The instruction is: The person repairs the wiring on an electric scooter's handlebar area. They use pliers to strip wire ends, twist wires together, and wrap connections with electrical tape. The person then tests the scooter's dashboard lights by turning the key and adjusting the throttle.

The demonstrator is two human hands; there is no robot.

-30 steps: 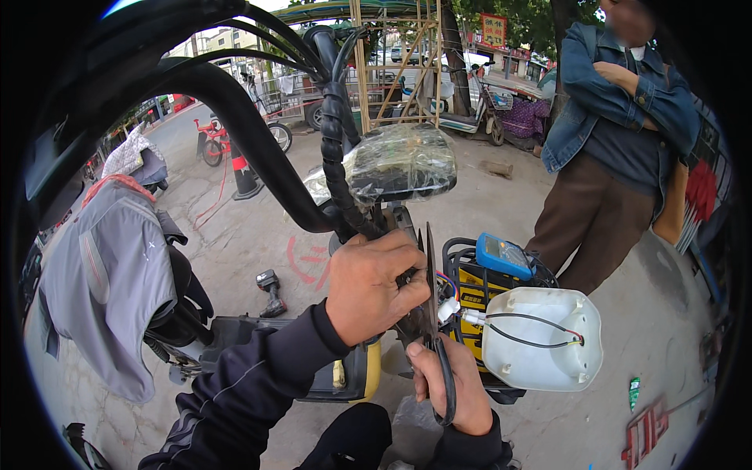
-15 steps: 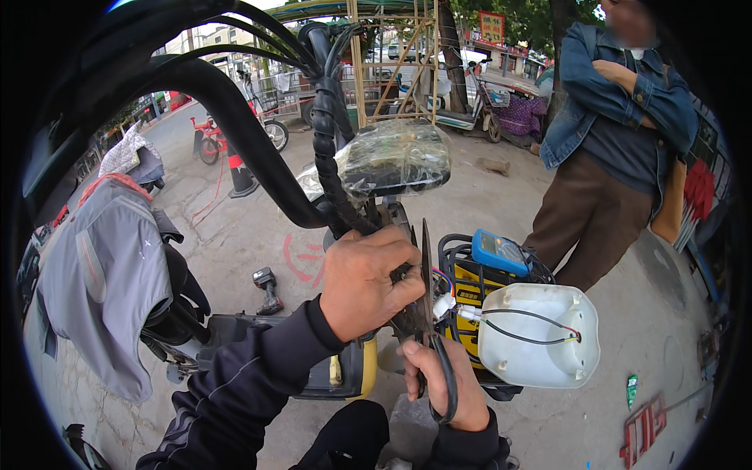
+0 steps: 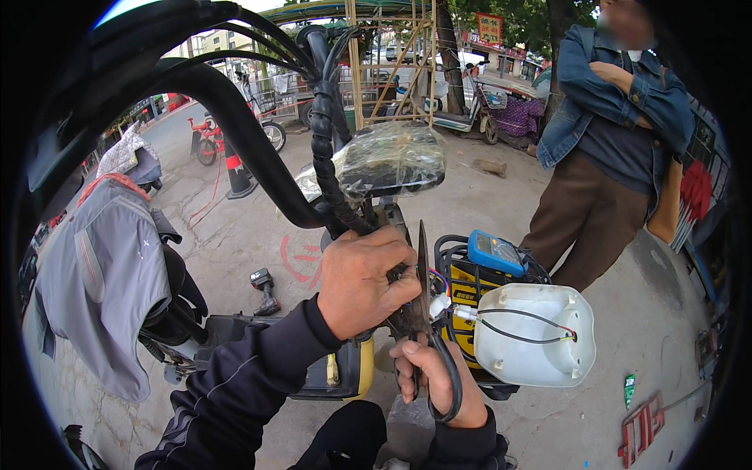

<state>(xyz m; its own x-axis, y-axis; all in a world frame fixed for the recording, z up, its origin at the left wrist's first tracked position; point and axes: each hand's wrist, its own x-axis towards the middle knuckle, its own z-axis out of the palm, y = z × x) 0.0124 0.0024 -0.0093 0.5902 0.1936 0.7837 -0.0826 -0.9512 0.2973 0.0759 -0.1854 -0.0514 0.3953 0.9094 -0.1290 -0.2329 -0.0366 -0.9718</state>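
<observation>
A pair of black-handled scissors (image 3: 424, 290) is in my right hand (image 3: 458, 384), whose fingers are through and around the handle loops, with the blades pointing up and away from me. My left hand (image 3: 366, 276) is closed in a pinch beside the blades, at the foot of the handlebar stem. Something dark lies in its fingers, mostly hidden. Just right of the scissors are coloured wires with white plug connectors (image 3: 440, 304). From these, black leads run to a white plastic shell (image 3: 536, 345). A black spiral-wrapped cable (image 3: 323, 141) runs down toward my left hand.
A blue multimeter (image 3: 497, 252) rests on a yellow and black case (image 3: 462, 294). The film-wrapped headlight-like part (image 3: 395, 160) sits beyond my hands. A cordless drill (image 3: 265, 291) lies on the ground. At right a person (image 3: 607, 141) stands with folded arms; a grey garment (image 3: 117, 274) hangs at left.
The scissors' blades have come closer together and their tips shifted slightly left. My left hand keeps its pinch in nearly the same place.
</observation>
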